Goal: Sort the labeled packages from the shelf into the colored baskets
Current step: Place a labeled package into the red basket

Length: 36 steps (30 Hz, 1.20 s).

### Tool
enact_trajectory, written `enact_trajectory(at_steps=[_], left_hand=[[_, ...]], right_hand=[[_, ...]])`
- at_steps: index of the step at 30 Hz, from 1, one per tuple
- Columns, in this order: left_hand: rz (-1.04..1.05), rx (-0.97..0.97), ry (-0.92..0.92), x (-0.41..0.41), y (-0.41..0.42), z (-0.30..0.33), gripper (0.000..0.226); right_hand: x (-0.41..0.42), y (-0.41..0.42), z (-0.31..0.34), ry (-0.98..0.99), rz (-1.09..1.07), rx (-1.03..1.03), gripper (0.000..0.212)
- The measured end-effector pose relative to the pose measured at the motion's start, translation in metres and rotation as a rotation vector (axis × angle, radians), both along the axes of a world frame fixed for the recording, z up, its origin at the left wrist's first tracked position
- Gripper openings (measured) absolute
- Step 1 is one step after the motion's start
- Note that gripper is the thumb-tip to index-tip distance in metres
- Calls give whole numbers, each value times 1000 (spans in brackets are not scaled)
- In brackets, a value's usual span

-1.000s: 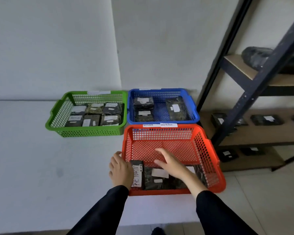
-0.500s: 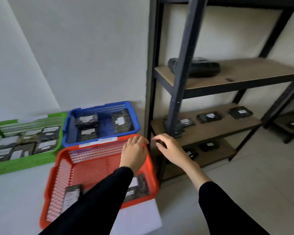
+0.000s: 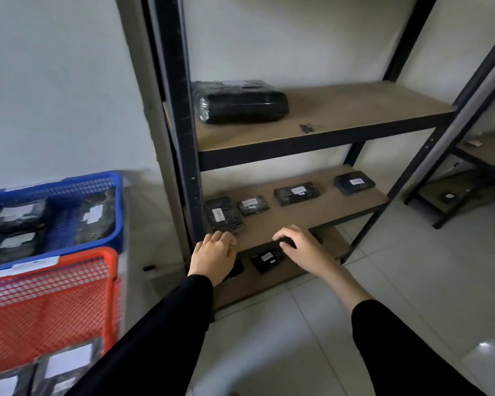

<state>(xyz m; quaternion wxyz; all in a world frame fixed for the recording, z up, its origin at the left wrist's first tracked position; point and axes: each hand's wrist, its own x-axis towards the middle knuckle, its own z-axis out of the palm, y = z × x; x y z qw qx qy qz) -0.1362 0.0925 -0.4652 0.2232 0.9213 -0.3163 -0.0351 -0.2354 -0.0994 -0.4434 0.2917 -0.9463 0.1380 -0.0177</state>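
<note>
Black-wrapped packages sat in a row on the middle shelf point(image 3: 312, 215), labels up so I could read them before picking. Left hand point(image 3: 212, 252) hung at the shelf's front edge, fingers loosely bent, gripping nothing; fingertips were just short of the nearest package point(image 3: 223, 214), possibly brushing its front corner, couldn't tell. Right hand point(image 3: 303, 250) hovered beside it over the same edge, fingers relaxed and spread, also empty. Both low and forward: judged as lined up for a grab off that shelf.

Beyond the left hand: a second package point(image 3: 253, 205) just past the nearest one. Beyond the right hand and further out: a third package point(image 3: 297, 193) and a fourth package point(image 3: 354, 182). Under both hands, the bottom shelf point(image 3: 269, 284) held a lower package point(image 3: 266, 260), partly hidden by my wrists; another dark one seemed to sit beneath my left wrist.

Above the hands, a big black bundle point(image 3: 240, 102) lay on the upper shelf point(image 3: 355, 110).

Obstacle: the black upright post point(image 3: 183, 167) stood just outside my left hand, tight against the nearest package, so the lift probably needs to come out forward, not sideways.

Well off to the left of the left hand: blue basket point(image 3: 117, 212) with packages in it, red basket point(image 3: 109, 295) nearer me, packages at its near end. Carry path back to them crosses that post.
</note>
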Motion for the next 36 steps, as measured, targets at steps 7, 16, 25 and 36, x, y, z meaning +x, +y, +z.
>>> enact_trajectory(at_steps=[7, 16, 25, 36], left_hand=[[47, 53, 128, 39, -72, -72, 28], [9, 82, 204, 96, -176, -199, 50], [112, 233, 73, 121, -206, -277, 58], [131, 319, 20, 125, -208, -281, 60]], right_hand=[[70, -77, -77, 147, 33, 67, 23], [162, -145, -199, 195, 10, 200, 45], [252, -172, -275, 152, 134, -70, 68], [214, -176, -301, -77, -37, -135, 37]])
